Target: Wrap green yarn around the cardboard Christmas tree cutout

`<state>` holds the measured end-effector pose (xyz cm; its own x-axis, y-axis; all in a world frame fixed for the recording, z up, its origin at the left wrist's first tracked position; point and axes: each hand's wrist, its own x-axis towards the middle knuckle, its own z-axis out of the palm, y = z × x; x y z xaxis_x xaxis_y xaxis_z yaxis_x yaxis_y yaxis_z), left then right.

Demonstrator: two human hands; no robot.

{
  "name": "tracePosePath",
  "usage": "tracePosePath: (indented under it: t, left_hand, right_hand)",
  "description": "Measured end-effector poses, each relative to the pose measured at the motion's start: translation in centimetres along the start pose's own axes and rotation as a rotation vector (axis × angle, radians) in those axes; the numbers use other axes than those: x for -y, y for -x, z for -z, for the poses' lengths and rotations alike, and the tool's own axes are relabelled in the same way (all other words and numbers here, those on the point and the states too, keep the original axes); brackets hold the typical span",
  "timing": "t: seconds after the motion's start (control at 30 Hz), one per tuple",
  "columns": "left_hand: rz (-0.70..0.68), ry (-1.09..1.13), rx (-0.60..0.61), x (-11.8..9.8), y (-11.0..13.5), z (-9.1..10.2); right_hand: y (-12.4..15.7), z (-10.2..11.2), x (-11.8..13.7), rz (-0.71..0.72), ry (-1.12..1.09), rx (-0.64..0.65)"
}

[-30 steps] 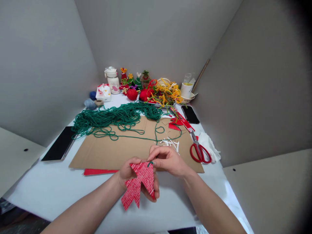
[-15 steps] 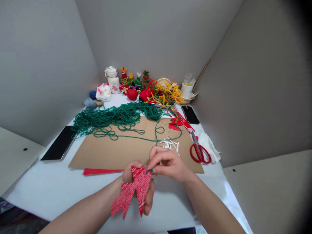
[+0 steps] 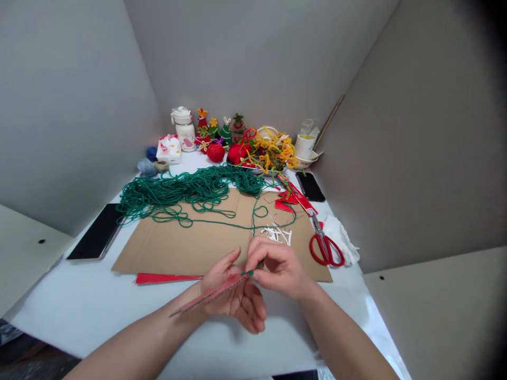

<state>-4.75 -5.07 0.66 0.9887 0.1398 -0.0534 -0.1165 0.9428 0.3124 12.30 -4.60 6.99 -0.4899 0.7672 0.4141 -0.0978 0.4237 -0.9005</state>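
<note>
A red cardboard cutout (image 3: 222, 289) is seen nearly edge-on, slanting across my left palm. Green yarn (image 3: 246, 273) is wrapped round its upper right tip. My right hand (image 3: 277, 268) pinches that tip and the yarn between thumb and fingers. My left hand (image 3: 233, 298) lies palm up under the cutout, thumb and fingers spread, not gripping it; whether the cutout touches the palm is hard to tell. From the right hand a green strand runs back over the cardboard sheet (image 3: 182, 253) to a large loose heap of green yarn (image 3: 174, 190).
Red-handled scissors (image 3: 327, 249) lie at the right beside a crumpled tissue (image 3: 341, 240). White scraps (image 3: 277, 233) and red scraps (image 3: 285, 201) sit on the cardboard. A tablet (image 3: 96, 232) is at the left, a phone (image 3: 310, 187) at the right. Yellow yarn pieces (image 3: 277, 150) pile at the back.
The red cutout has turned from facing me to nearly edge-on. My left fingers have let go of it and spread open beneath. My right hand keeps its pinch at the tip.
</note>
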Motion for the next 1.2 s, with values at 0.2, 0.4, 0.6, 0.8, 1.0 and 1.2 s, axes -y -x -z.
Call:
tracePosePath:
  t: [0.2, 0.4, 0.6, 0.8, 1.0, 1.2]
  left_hand:
    - [-0.444, -0.123, -0.190, -2.0, 0.5, -0.9]
    - [-0.479, -0.379, -0.210, -1.9, 1.5, -1.4]
    - [-0.444, -0.315, -0.222, -1.5, 1.2, -1.2]
    - [-0.460, -0.234, -0.167, -1.5, 1.0, -1.3]
    - [-0.490, -0.190, -0.151, -1.7, 1.0, -1.6]
    - [-0.531, -0.115, -0.179, -1.6, 1.2, -1.6]
  right_hand:
    - [0.0, 0.8, 0.1, -0.163, -0.036, -0.108]
    - [0.0, 0.7, -0.5, -0.491, -0.065, -0.180]
    - [0.0, 0.4, -0.9, -0.590, -0.079, -0.204]
    - [-0.1, 0.5, -0.7, -0.553, -0.142, -0.139]
    - [0.1, 0.7, -0.8, -0.454, -0.100, -0.148]
    - [0.1, 0.5, -0.7, -0.129, 0.302, -0.274]
